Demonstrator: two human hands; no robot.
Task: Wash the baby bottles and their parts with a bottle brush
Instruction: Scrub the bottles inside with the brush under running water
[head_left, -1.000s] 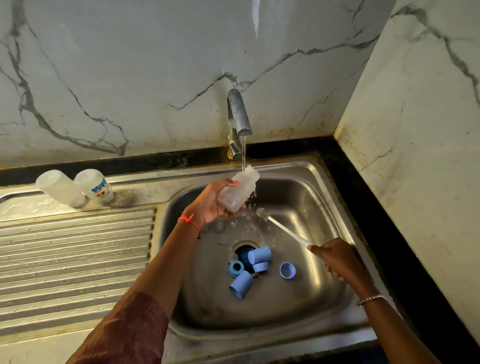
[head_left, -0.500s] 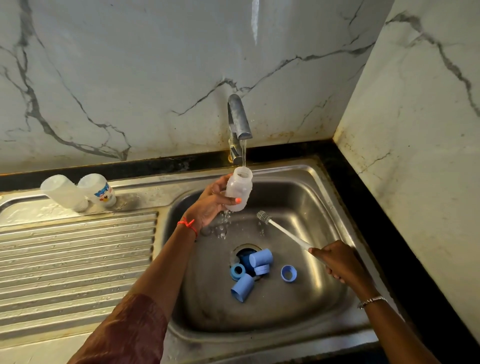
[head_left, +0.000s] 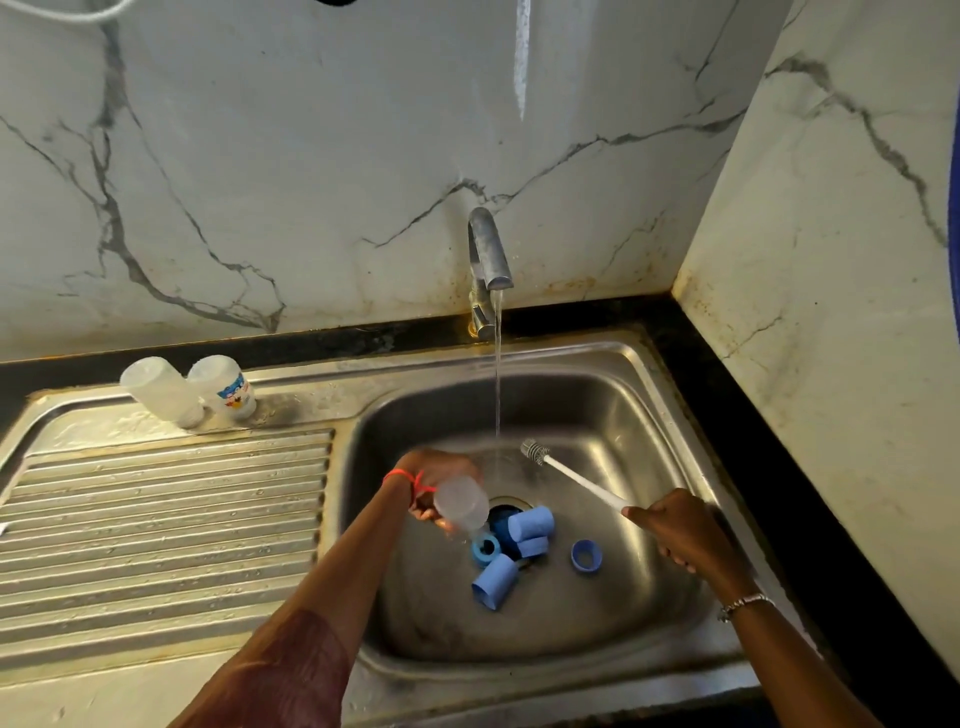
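- Evidently the left hand (head_left: 434, 475) grasps a translucent plastic bottle (head_left: 461, 503) low in the sink (head_left: 639, 415), at about nine o'clock of the drain. Its round base faces up and its mouth seems tipped down, likely to pour out rinse water, though blur softens it.
- The right hand (head_left: 670, 525) is clenched round the end of the bottle brush (head_left: 576, 475), at three o'clock of the drain. The thin white handle slants toward ten o'clock, and the bristled head sits near the falling water but apart from the bottle. I judge it is parked ready for the next scrub.
- A thin stream (head_left: 497, 374) drops from the curved metal tap (head_left: 488, 254) at twelve o'clock, landing between the left hand and the brush head.
- Smooth, hollow blue caps (head_left: 530, 522) lie on their sides around the drain with two blue rings (head_left: 485, 548), probably pooled there to be washed in turn.
- Two more bottles (head_left: 166, 389) of cloudy plastic, one with a printed label, stand touching at ten o'clock on the flat edge of the ribbed steel draining board (head_left: 156, 519), presumably set aside out of the splash.
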